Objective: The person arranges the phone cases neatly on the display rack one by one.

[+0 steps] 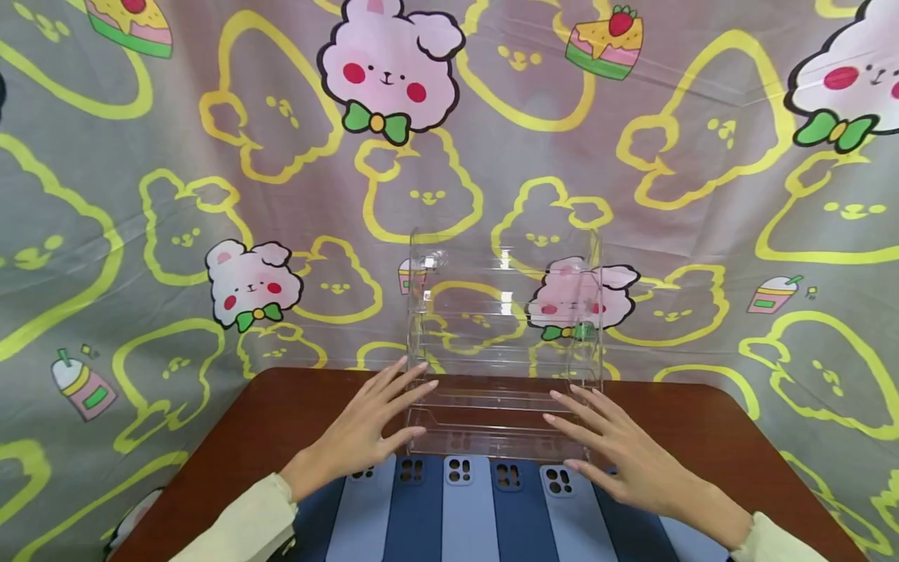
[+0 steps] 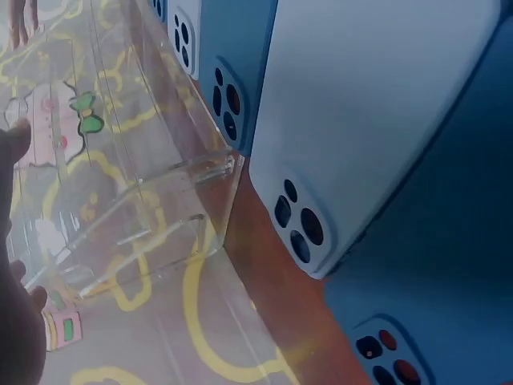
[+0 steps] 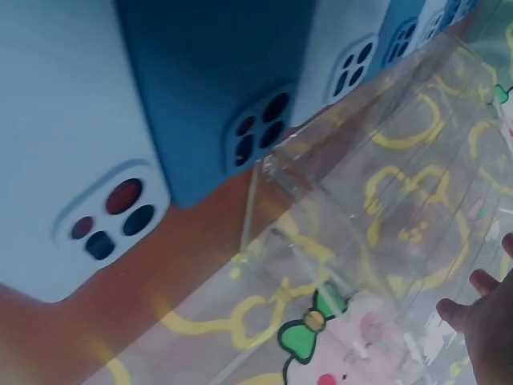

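A clear plastic tiered display rack (image 1: 506, 400) stands upright on the table, its stepped shelves see-through. My left hand (image 1: 368, 429) is at the rack's left side with fingers spread and fairly straight. On the opposite side my right hand (image 1: 625, 460) reaches toward the rack, fingers likewise extended. Whether the fingertips touch the plastic, I cannot tell. In front of the rack lies a row of phone cases, light blue (image 1: 469, 519) alternating with dark blue (image 1: 416, 519), camera cutouts toward the rack. The left wrist view shows a pale case (image 2: 361, 104) close up; the right wrist view, a dark case (image 3: 216, 80).
The brown table (image 1: 274, 414) has rounded far corners. Behind it hangs a grey cloth (image 1: 492, 164) printed with yellow outlines and white bunny faces. My forearms pass over the outer cases at both ends of the row.
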A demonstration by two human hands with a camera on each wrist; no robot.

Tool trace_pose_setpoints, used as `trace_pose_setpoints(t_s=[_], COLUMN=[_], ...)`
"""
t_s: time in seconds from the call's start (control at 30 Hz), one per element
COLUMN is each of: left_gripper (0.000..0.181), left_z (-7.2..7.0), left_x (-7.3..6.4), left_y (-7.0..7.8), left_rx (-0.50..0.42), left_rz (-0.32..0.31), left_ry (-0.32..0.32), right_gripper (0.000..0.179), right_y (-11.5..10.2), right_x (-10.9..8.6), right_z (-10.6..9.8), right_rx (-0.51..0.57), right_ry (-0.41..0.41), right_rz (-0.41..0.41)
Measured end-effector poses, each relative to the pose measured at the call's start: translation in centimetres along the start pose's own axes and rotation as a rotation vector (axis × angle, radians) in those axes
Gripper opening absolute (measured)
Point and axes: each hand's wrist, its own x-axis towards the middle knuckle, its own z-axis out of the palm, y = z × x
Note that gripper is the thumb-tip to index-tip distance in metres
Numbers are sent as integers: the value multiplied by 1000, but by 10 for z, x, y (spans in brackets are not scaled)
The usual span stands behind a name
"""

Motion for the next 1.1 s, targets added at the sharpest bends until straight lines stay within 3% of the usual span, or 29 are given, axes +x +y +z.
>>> trace_pose_setpoints(t_s=[0.33,0.47,0.67,0.83,0.9,1.0,1.1], left_gripper=[75,75,77,78,78,78,77], left_z=[0,-2,-1,5,5,5,7], left_x=[1,0,1,5,8,10,12], left_y=[-15,-22,-30,-31,-31,-32,-33], left_rx=[-153,-166,-210,-324,-386,-469,-532], left_rz=[-163,-225,-288,-308,-330,-363,-393], left_ry=[100,133,108,69,70,75,76], right_gripper=[86,74,54,69,69,76,87], right_y=[17,22,27,33,34,37,44], right_x=[-13,-15,-20,-28,-32,-39,-47], right_z=[-1,0,-1,-1,-1,-4,-9], right_rx=[-29,-28,-90,-139,-128,-72,7], right_ry=[104,118,189,249,200,31,-138], right_rz=[55,70,178,330,440,635,769])
